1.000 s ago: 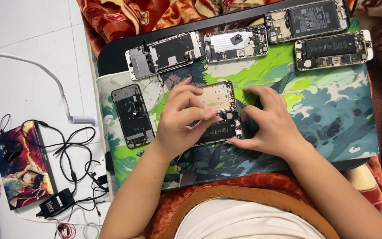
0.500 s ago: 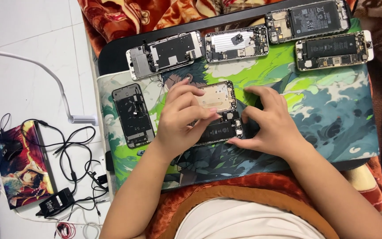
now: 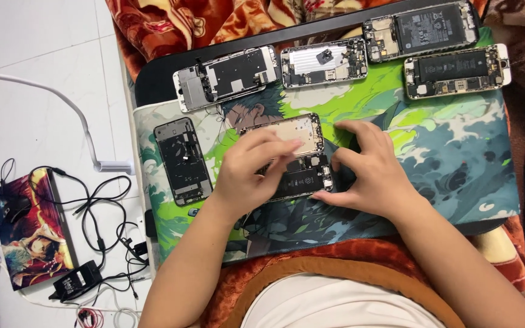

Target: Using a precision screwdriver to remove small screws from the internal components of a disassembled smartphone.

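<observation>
Opened phone btwn both hands

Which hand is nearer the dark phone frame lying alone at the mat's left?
Left. The left hand sits just right of the dark frame; the right hand is farther right, beyond the opened phone.

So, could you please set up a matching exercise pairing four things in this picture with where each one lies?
Things:
1. opened phone under both hands
2. dark phone frame
3. black power adapter
4. colourful mouse pad

Places:
A. on the white floor, at the far left
B. on the green desk mat, left of the left hand
C. at the mat's centre, touched by the right hand too
D. among the black cables, near the bottom left

Pairs: 1-C, 2-B, 3-D, 4-A
</observation>
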